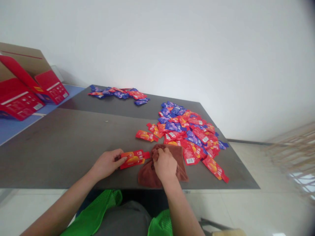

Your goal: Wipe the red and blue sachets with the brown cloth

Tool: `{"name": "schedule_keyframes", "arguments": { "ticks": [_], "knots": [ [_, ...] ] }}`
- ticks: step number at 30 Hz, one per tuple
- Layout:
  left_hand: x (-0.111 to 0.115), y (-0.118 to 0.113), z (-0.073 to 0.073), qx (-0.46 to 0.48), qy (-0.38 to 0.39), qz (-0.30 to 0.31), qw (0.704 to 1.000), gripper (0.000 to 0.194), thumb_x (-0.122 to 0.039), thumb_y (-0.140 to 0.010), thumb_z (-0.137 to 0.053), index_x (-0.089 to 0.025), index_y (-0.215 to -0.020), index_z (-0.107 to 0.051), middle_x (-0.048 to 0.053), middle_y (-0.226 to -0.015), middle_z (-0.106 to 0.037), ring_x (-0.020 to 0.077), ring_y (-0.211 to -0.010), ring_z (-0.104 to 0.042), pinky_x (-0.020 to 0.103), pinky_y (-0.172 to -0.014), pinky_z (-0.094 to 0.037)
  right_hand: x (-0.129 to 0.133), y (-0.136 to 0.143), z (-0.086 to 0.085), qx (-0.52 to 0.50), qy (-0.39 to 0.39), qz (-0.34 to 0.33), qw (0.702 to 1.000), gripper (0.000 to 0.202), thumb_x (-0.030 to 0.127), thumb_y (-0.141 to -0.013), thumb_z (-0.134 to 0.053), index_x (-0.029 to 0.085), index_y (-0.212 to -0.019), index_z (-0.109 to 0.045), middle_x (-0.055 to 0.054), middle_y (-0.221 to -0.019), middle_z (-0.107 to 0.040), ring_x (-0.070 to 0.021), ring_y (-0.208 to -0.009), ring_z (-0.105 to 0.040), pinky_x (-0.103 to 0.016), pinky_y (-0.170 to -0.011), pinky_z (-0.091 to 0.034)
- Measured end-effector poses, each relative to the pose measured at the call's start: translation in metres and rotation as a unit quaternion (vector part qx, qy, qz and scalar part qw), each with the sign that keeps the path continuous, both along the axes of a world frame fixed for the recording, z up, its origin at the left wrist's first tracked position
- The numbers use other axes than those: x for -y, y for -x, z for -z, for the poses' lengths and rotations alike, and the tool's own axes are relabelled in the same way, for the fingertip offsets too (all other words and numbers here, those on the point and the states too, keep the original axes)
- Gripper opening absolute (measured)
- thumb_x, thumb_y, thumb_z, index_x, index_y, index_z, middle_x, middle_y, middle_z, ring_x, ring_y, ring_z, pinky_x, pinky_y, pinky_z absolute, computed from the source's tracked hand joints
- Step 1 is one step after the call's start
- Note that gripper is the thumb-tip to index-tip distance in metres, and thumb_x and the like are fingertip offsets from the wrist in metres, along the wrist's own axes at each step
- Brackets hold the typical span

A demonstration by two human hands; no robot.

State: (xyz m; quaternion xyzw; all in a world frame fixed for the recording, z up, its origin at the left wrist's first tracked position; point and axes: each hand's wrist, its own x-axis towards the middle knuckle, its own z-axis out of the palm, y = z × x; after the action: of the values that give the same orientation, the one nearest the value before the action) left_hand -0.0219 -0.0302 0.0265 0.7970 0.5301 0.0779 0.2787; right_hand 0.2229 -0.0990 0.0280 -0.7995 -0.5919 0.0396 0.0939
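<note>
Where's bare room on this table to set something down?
Widest: the left side of the dark grey table, between the left hand and the blue surface. A smaller gap separates the far row of red and purple pouches from the big mixed pouch heap. Crowded: that heap, and front centre, around the brown cloth.

We see a plain white wall (157,49) behind a dark grey table (73,137), pale tiled floor (243,164), and soft, even light.
</note>
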Motion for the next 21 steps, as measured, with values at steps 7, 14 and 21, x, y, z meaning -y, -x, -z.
{"name": "schedule_keyframes", "arguments": {
  "ticks": [7,14,21],
  "knots": [
    [-0.007,0.008,-0.004,0.046,0.09,0.031,0.994,0.034,-0.052,-0.089,-0.05,-0.02,-0.084,-0.059,0.0,-0.07,-0.065,0.0168,-0.066,-0.061,0.025,-0.059,-0.041,0.047,-0.015,0.009,-0.061,-0.008,0.023,0.998,0.015,0.035,-0.101,-0.052,0.027,-0.104,-0.065,-0.001,-0.107,-0.061,-0.0154,-0.083,-0.064,-0.026,-0.061,-0.035],
    [-0.044,0.023,-0.039,-0.063,0.133,0.168,0.975,0.027,-0.042,-0.084,-0.056,-0.02,-0.094,-0.068,0.006,-0.088,-0.07,0.0217,-0.081,-0.067,0.029,-0.069,-0.049,0.049,-0.017,0.008,-0.072,-0.011,0.018,0.997,0.012,0.035,-0.099,-0.055,0.027,-0.1,-0.064,0.0,-0.104,-0.06,-0.0147,-0.079,-0.064,-0.027,-0.059,-0.032],
    [-0.036,0.022,-0.07,-0.199,0.055,0.25,0.946,0.035,-0.035,-0.081,-0.063,-0.019,-0.111,-0.073,0.012,-0.111,-0.068,0.0271,-0.099,-0.066,0.034,-0.088,-0.049,0.05,-0.016,0.008,-0.062,-0.013,0.022,0.998,0.017,0.037,-0.101,-0.051,0.025,-0.098,-0.064,-0.001,-0.105,-0.06,-0.0145,-0.079,-0.064,-0.027,-0.059,-0.033]
  ]
}}
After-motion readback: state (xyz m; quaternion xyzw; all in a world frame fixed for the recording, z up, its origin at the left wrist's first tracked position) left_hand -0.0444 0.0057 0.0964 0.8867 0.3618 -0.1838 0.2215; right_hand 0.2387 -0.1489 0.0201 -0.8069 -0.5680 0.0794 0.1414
